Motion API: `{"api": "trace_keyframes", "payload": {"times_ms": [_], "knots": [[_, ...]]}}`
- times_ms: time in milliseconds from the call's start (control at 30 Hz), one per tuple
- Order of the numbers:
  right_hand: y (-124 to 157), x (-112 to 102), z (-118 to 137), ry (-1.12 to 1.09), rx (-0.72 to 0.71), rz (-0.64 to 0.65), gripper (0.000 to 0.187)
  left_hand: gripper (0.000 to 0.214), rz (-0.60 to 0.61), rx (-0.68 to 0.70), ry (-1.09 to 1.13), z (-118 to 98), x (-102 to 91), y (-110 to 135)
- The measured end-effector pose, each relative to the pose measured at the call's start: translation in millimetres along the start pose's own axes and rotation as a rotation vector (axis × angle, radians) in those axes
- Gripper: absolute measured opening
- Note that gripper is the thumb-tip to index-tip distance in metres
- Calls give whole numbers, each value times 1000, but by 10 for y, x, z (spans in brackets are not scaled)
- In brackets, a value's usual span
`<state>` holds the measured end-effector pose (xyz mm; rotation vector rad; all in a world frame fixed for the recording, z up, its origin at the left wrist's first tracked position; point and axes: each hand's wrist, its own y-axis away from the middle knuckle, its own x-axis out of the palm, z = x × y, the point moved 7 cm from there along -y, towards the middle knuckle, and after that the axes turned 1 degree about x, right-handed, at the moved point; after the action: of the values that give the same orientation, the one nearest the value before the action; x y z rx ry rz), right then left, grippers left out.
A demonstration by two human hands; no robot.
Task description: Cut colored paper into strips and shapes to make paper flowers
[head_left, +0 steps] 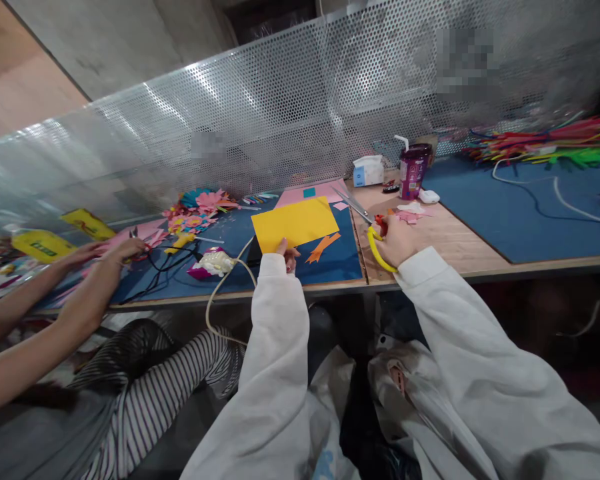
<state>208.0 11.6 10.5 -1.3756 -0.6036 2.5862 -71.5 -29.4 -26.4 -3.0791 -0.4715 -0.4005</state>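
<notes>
Paper [300,220], bright yellow, is up over the blue mat [347,259] on the counter [460,245]. The left hand [289,256] pinches its bottom edge, thumb on top, fingers closed. The right hand [397,241] has its fingers curled around the yellow-handled scissors [375,251]. Orange paper scraps [323,249] lie near the yellow sheet. A purple cup [413,173] stands past the right hand.

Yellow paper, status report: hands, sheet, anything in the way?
Left hand holding yellow paper at its near edge. Right hand gripping scissors, blades off the paper. Orange scrap close by the paper's lower right edge.
</notes>
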Motion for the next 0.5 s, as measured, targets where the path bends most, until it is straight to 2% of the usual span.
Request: {"api": "trace_keyframes", "payload": {"times_ms": [233, 400, 467, 500], "knots": [[51, -20, 58, 77, -60, -24, 34, 61, -48, 94, 55, -9, -24, 44], [26, -87, 19, -50, 18, -35, 27, 54, 22, 144, 30, -44, 28, 108], [39, -133, 54, -117, 53, 42, 22, 52, 5, 173, 24, -65, 24, 124], [59, -139, 97, -157, 60, 126, 22, 52, -13, 190, 23, -79, 24, 131]]}}
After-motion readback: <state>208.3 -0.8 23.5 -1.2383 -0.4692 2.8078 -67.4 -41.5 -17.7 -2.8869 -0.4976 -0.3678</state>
